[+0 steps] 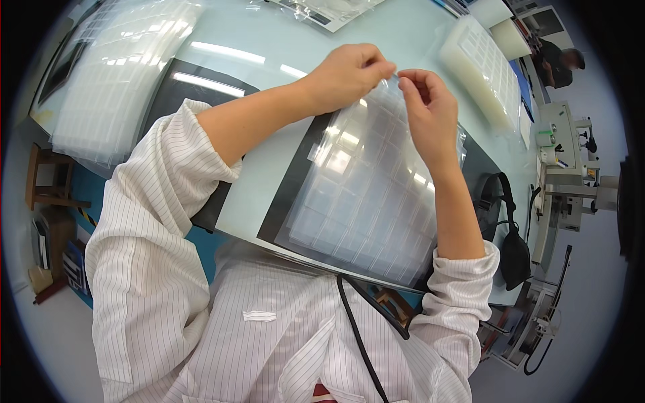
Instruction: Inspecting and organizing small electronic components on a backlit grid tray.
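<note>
Clear plastic sheets (356, 195), marked off in a grid of rectangular pockets, lie stacked on a black mat (282, 201) in front of me. At their far edge my left hand (353, 75) is closed, thumb and forefinger pinching what looks like the top of a sheet. Close beside it on the right, my right hand (430, 111) has its thumb and fingertips drawn together at the same edge. The film between the fingertips is thin and hard to make out. Glare whitens parts of the sheets.
A tall stack of clear gridded sheets (101, 101) stands at the left, another stack (480, 67) at the far right. Plastic-wrapped material (329, 13) lies at the back. A black strapped pouch (514, 255) sits by the right edge. Beyond are machines (571, 174) and a person (557, 64).
</note>
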`<state>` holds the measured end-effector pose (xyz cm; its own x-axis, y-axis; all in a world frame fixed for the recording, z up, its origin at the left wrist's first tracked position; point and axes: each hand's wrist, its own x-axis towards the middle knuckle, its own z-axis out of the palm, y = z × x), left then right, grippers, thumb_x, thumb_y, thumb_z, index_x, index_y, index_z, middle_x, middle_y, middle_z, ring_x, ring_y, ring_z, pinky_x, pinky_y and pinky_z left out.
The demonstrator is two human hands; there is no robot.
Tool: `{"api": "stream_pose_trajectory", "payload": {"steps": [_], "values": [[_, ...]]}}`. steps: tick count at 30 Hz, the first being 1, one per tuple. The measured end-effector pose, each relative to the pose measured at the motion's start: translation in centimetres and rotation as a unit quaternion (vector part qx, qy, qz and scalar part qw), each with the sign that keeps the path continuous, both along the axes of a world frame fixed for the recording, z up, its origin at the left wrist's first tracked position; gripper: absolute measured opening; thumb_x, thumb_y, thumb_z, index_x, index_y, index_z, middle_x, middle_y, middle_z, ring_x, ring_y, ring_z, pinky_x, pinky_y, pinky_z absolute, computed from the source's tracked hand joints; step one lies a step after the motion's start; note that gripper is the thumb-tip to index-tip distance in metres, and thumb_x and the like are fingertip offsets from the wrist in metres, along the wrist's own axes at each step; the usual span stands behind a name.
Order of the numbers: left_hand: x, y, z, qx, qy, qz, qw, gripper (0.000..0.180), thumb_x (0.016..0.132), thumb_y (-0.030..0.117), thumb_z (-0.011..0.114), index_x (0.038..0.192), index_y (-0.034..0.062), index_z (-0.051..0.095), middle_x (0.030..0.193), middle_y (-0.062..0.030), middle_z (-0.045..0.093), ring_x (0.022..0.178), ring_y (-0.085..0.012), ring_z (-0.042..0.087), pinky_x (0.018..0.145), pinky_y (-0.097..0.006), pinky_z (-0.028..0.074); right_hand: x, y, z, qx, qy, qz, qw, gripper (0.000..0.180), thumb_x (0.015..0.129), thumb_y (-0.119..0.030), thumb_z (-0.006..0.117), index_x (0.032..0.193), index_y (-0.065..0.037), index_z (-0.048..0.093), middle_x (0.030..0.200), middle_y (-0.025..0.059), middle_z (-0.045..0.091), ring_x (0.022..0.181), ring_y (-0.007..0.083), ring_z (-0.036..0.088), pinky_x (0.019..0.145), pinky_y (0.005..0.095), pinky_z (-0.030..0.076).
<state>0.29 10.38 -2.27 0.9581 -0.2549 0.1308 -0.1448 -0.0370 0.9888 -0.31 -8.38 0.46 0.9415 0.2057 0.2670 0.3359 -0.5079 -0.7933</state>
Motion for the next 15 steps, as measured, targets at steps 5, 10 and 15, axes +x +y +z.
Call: {"api": "stream_pose_trajectory", "payload": {"steps": [5, 10, 15], "values": [[1.1, 0.1, -0.7, -0.103, 0.023, 0.085, 0.991, 0.028, 0.102, 0.025, 0.057, 0.106, -0.0025, 0.061, 0.087, -0.0057, 0.065, 0.07, -0.0115, 0.057, 0.066, -0.029, 0.05, 0.5, 0.9, -2.7, -0.213, -0.194, 0.001, 0.958, 0.014, 0.091, -0.007, 0.069, 0.102, 0.0, 0.072, 0.096, 0.0121, 0.067, 0.089, 0.0276, 0.062, 0.083, 0.0378, 0.051], [1.3, 0.3, -1.3, -0.043, 0.031, 0.08, 0.995, 0.021, 0.101, 0.011, 0.05, 0.115, 0.0003, 0.061, 0.089, -0.0032, 0.062, 0.074, -0.0075, 0.054, 0.07, -0.024, 0.048, 0.4, 1.0, -2.6, -0.211, -0.217, 0.018, 0.953, 0.01, 0.09, -0.007, 0.07, 0.098, -0.001, 0.071, 0.096, 0.0118, 0.067, 0.091, 0.0278, 0.062, 0.084, 0.0376, 0.051], [1.2, 0.4, -1.5, -0.045, 0.036, 0.061, 0.996, 0.027, 0.096, 0.011, 0.044, 0.115, -0.0011, 0.06, 0.096, -0.0086, 0.065, 0.071, -0.0118, 0.058, 0.063, -0.03, 0.051, 0.1, 1.1, -2.6, -0.211, -0.239, 0.01, 0.948, 0.01, 0.089, -0.008, 0.072, 0.096, 0.0, 0.07, 0.099, 0.0106, 0.067, 0.096, 0.0287, 0.061, 0.087, 0.0384, 0.05]]}}
